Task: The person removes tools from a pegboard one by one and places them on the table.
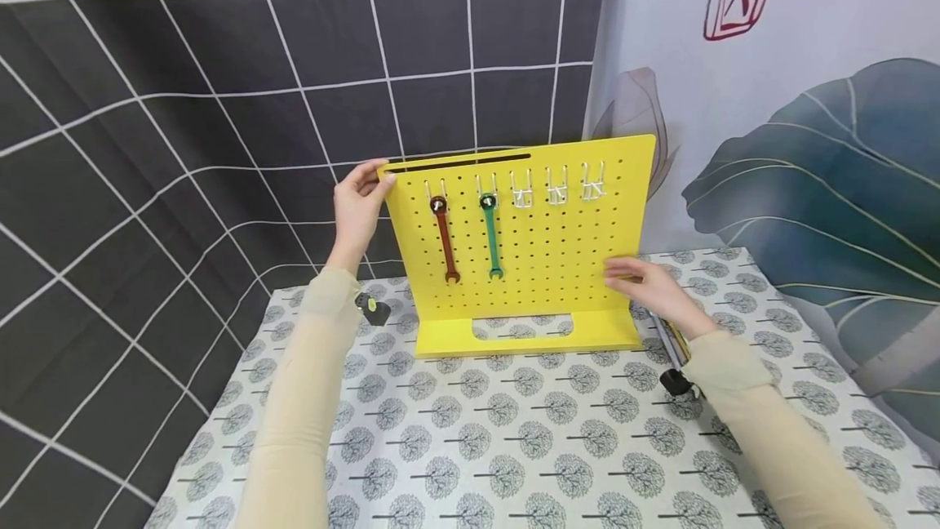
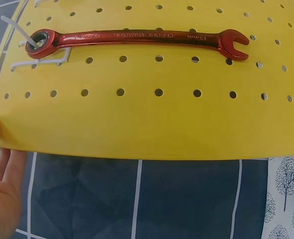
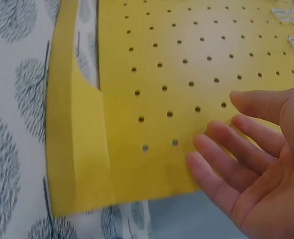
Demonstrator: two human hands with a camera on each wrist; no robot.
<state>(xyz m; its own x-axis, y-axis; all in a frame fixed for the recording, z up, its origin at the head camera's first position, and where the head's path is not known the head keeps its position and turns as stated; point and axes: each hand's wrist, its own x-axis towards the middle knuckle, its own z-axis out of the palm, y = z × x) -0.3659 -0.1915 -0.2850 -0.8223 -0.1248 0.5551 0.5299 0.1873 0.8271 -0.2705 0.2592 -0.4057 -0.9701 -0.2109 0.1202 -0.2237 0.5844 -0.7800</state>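
Observation:
A yellow pegboard (image 1: 547, 260) stands on its foot on the table, and my left hand (image 1: 356, 215) grips its upper left corner. The left wrist view shows the thumb on the board's front face and the other fingers behind it. My right hand (image 1: 654, 288) is at the lower right edge, its fingers (image 3: 226, 159) loosely bent and holding nothing. A red combination wrench (image 2: 142, 38) hangs by its ring end from a white hook at the left. To its right a green wrench (image 1: 492, 239) hangs the same way. Three white hooks (image 1: 556, 190) farther right carry nothing.
Long thin objects (image 1: 667, 341) lie beside the board's right end, partly hidden by my right wrist. A tree-patterned cloth (image 1: 470, 431) covers the table. Close behind the board hangs a dark gridded curtain (image 1: 308, 39), with a leaf-printed backdrop (image 1: 830, 162) at the right.

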